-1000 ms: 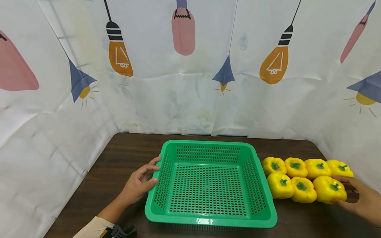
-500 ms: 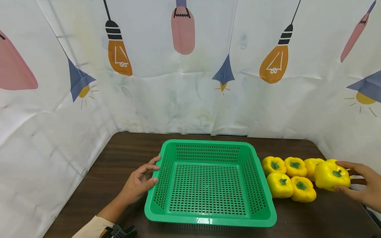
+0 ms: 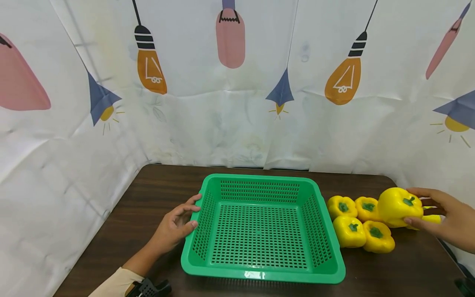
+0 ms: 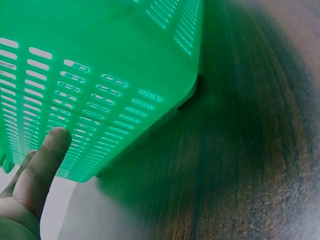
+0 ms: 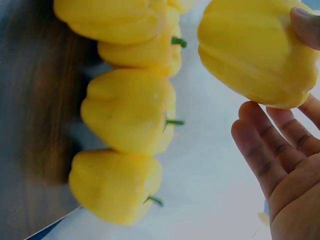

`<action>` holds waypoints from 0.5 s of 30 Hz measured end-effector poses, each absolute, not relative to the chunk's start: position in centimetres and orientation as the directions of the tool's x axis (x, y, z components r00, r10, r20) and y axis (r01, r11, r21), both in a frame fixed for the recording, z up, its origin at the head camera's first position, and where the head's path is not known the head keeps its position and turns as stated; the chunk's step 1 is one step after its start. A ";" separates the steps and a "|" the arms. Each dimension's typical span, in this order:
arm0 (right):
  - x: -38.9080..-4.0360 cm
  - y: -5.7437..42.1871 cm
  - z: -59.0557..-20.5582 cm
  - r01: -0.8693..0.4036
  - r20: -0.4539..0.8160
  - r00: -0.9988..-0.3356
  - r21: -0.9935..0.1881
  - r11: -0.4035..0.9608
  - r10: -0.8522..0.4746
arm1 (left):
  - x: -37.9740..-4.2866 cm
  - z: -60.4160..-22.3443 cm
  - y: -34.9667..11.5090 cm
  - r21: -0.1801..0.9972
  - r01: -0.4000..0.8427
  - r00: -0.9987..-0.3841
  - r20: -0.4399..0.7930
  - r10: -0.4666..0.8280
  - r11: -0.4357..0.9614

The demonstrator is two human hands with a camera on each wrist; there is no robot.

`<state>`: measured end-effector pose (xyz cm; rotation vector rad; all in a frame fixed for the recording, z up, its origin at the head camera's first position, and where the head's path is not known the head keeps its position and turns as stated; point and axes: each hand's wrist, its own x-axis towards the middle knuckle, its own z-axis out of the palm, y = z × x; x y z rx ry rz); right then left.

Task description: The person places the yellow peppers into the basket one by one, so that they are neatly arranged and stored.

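My right hand (image 3: 441, 214) holds a yellow bell pepper (image 3: 398, 206) between thumb and fingertips, raised over the back row of peppers. In the right wrist view, the thumb lies on one side of the held pepper (image 5: 260, 50) and the fingers on the other. My left hand (image 3: 174, 227) rests against the left side of a green plastic basket (image 3: 259, 276), fingers fairly straight. From the left wrist, a finger (image 4: 42, 170) shows right at the basket's slotted outer wall (image 4: 150, 65). Nothing lies inside the basket.
Several more yellow bell peppers (image 3: 349, 232) stand in two rows right of the basket, one partly hidden behind the right hand. All are on a dark wood-grain table (image 3: 167, 185). A white printed curtain (image 3: 222, 123) hangs behind and along the sides.
My right hand has taken hold of the front-right pepper, lifted it off the table and moved it up and left over the back row. The left hand and basket stay put.
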<state>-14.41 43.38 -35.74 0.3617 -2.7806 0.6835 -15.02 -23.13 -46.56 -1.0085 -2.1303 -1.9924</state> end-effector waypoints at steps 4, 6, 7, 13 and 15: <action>-15.1 42.0 -34.5 -0.272 0.238 -0.952 -0.377 0.885 -0.191 | -15.0 -46.6 -23.1 0.873 0.486 -0.784 0.461 0.416 -0.052; -15.4 41.3 -34.0 -0.268 0.228 -0.954 -0.359 0.894 -0.194 | -15.0 -46.6 -23.1 0.872 0.486 -0.783 0.462 0.416 -0.053; -15.5 41.0 -33.8 -0.268 0.229 -0.954 -0.355 0.896 -0.195 | -15.0 -46.6 -23.1 0.872 0.486 -0.784 0.462 0.414 -0.051; -16.1 39.4 -33.1 -0.325 0.251 -0.936 -0.347 0.880 -0.247 | -15.1 -46.8 -23.2 0.870 0.490 -0.784 0.464 0.412 -0.048; -16.3 38.9 -33.0 -0.352 0.267 -0.926 -0.349 0.868 -0.268 | -15.1 -46.8 -23.1 0.871 0.489 -0.782 0.465 0.415 -0.053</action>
